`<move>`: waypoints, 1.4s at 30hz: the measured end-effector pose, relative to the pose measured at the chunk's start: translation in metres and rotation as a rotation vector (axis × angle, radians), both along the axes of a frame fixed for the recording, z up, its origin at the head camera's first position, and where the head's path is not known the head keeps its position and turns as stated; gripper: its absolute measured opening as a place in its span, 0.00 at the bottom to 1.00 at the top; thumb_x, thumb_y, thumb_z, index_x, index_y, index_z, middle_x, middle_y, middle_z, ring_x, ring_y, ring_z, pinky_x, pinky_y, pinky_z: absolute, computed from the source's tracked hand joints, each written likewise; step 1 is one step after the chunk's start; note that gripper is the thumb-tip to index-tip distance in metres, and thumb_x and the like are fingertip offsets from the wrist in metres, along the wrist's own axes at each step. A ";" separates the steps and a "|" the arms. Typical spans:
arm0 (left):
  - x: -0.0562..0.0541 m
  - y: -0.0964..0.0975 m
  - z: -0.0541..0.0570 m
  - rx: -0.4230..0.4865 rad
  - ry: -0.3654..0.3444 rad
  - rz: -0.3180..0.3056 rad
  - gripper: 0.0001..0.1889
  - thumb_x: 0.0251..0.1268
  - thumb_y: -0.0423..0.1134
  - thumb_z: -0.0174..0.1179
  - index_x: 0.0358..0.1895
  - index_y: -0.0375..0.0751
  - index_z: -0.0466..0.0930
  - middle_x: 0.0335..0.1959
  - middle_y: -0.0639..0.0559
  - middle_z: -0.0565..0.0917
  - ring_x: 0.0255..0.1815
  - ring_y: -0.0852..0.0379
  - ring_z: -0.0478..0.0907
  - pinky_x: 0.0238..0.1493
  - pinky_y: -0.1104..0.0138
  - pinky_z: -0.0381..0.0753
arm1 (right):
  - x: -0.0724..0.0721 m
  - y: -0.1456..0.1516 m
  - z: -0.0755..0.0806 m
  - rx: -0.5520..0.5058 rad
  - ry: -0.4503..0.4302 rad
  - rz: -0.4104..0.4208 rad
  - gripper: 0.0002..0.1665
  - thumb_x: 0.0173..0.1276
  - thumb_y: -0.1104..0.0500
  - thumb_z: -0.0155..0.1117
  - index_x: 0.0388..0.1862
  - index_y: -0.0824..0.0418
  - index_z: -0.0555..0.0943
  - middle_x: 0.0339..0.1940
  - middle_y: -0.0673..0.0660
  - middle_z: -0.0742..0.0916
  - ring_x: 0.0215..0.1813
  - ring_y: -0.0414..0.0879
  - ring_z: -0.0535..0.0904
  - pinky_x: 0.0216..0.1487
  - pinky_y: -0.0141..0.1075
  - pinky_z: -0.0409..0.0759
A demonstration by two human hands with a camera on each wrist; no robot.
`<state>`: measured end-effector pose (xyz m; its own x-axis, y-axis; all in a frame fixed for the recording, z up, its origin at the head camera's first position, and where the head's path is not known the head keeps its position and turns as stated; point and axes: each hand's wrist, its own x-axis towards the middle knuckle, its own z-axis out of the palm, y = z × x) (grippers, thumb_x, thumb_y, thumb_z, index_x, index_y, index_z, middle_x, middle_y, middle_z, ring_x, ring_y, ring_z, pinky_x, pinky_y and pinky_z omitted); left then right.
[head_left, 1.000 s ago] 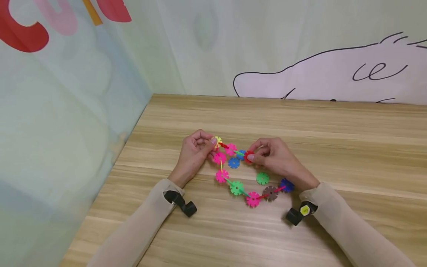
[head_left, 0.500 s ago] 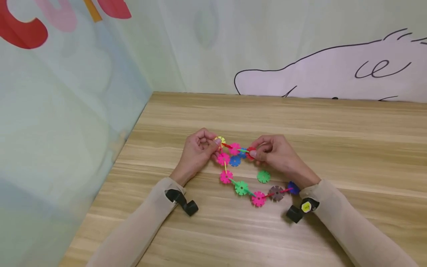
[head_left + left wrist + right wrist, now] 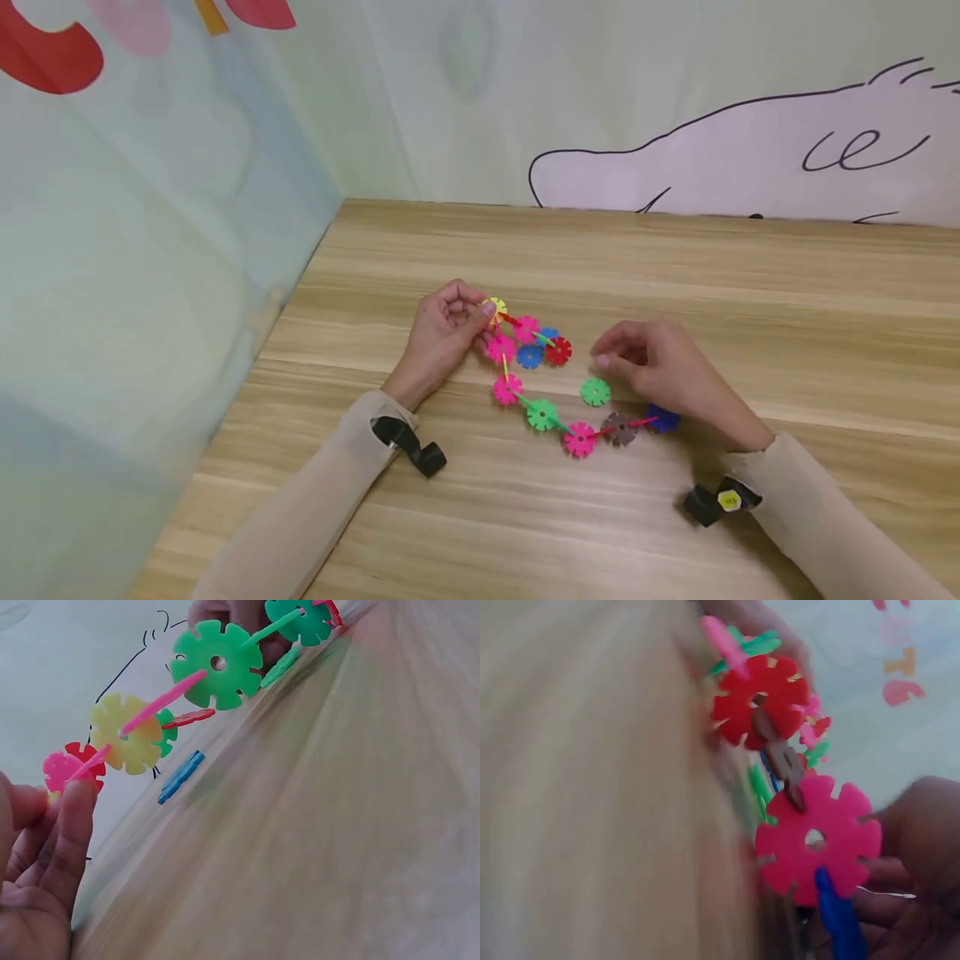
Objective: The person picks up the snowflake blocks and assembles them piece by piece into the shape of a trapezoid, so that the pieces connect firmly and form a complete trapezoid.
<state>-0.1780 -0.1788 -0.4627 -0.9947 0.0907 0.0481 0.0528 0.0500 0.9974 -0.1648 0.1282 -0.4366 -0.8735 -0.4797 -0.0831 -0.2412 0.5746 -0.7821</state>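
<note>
A chain of notched plastic snowflake discs, slotted together edge to edge, bends across the table. At its upper left corner my left hand point(image 3: 442, 337) pinches a yellow disc point(image 3: 495, 308) between thumb and fingers. One arm of the chain runs to a red disc point(image 3: 558, 351); the other passes a green disc point(image 3: 542, 414) and a brown disc point(image 3: 620, 428) to a dark blue disc point(image 3: 663, 418). Loosely curled, my right hand point(image 3: 667, 371) hovers right of the red disc, with nothing seen in its fingers. In the right wrist view, a pink disc point(image 3: 817, 840) partly covers that hand.
A loose green disc point(image 3: 596, 392) lies below my right fingertips. Loose blue discs point(image 3: 530, 357) lie inside the chain's bend, near the red disc. The wooden table point(image 3: 420, 533) meets printed cloth walls point(image 3: 450, 125) at the back and left.
My right hand has let go of the red disc and moved right, away from it. The left hand keeps its pinch on the yellow disc. The head view has tilted slightly.
</note>
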 end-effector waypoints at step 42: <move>0.002 0.001 0.004 -0.027 0.018 -0.048 0.04 0.75 0.26 0.63 0.45 0.31 0.78 0.28 0.55 0.88 0.24 0.60 0.87 0.29 0.66 0.90 | 0.008 -0.026 -0.011 -0.065 0.299 -0.151 0.05 0.65 0.61 0.82 0.30 0.56 0.93 0.27 0.50 0.94 0.26 0.38 0.73 0.27 0.30 0.68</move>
